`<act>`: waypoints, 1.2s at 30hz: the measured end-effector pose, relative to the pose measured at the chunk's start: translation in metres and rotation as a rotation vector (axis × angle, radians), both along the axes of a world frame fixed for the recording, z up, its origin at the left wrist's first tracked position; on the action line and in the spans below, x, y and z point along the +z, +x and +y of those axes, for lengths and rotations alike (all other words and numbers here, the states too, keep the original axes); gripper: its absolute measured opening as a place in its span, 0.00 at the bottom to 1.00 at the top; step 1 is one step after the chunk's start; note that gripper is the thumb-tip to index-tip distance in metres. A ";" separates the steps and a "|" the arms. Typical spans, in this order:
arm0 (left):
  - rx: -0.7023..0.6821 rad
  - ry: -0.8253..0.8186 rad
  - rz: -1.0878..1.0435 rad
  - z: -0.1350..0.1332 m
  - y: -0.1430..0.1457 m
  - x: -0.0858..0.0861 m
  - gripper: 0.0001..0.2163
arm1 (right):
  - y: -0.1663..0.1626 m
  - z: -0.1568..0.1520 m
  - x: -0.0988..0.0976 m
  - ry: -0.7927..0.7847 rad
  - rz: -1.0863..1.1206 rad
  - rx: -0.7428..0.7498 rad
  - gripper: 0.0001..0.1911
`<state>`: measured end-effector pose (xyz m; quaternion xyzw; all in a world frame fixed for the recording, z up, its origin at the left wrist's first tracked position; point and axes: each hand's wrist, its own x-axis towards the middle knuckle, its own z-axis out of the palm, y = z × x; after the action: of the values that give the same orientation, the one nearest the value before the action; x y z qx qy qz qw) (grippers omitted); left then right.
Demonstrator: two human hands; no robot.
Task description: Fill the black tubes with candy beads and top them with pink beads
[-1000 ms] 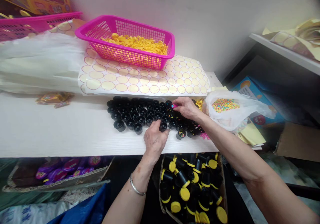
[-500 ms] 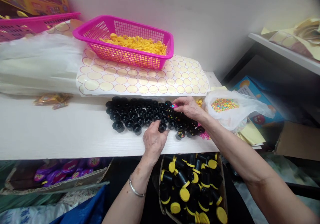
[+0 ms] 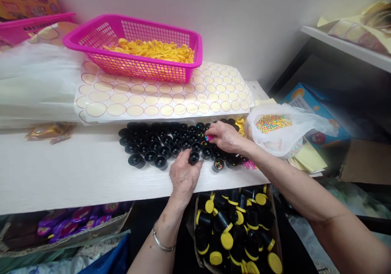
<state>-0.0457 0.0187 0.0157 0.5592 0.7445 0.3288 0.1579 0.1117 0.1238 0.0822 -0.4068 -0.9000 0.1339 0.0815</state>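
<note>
Many small open black cups (image 3: 150, 156) stand packed together on the white tabletop. My left hand (image 3: 183, 174) is at their front edge, its fingers and thumb around one black cup (image 3: 194, 157). Above the cups on the right, my right hand (image 3: 225, 137) pinches a small pink piece (image 3: 209, 138) with colourful beads of candy in it; its full shape is hidden by the fingers. A front cup (image 3: 218, 165) holds colourful candies. To the right, an open white plastic bag (image 3: 253, 124) bears many more small candies (image 3: 273, 122).
A pink basket (image 3: 131, 60) of yellow rings or caps rests on sheets of round stickers (image 3: 165, 99). Below the table edge, a carton holds black bottles with yellow lids (image 3: 226, 240). Purple packages (image 3: 70, 223) lie in a box lower left. A shelf (image 3: 345, 45) juts in at right.
My right hand has moved slightly down and left with the pink piece, over the cups. My left hand stays at the same front cup. The camera view has shifted a little.
</note>
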 end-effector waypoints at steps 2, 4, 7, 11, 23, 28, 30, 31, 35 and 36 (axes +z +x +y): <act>0.004 -0.013 0.002 0.000 0.000 0.001 0.18 | 0.000 -0.001 0.000 0.014 -0.030 0.008 0.10; 0.004 -0.023 -0.001 0.000 0.000 0.002 0.18 | 0.001 -0.002 0.000 0.017 -0.046 0.009 0.10; 0.005 -0.028 -0.010 0.000 0.001 0.002 0.19 | 0.001 -0.004 0.001 0.023 -0.063 0.010 0.09; 0.004 -0.034 -0.012 0.000 0.001 0.002 0.18 | 0.000 -0.006 0.001 0.023 -0.052 0.007 0.09; -0.006 0.007 0.010 0.000 0.000 0.000 0.17 | 0.001 -0.004 -0.004 0.007 0.014 -0.008 0.10; -0.010 0.008 0.008 0.000 0.000 0.001 0.18 | 0.001 -0.004 -0.004 -0.109 0.209 -0.034 0.08; -0.014 0.006 0.017 0.000 -0.001 0.001 0.18 | 0.002 -0.005 -0.003 -0.205 0.346 -0.057 0.08; -0.015 0.005 0.022 0.000 0.000 0.001 0.18 | 0.004 -0.005 -0.002 -0.256 0.415 -0.074 0.08; -0.015 -0.004 0.022 0.000 0.000 0.002 0.18 | 0.009 -0.012 0.003 -0.429 0.586 -0.128 0.09; -0.014 -0.008 0.018 0.000 0.000 0.002 0.18 | 0.010 -0.014 0.004 -0.452 0.585 -0.116 0.09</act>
<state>-0.0453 0.0182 0.0177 0.5666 0.7434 0.3196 0.1556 0.1217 0.1096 0.0860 -0.4095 -0.7617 0.4350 0.2509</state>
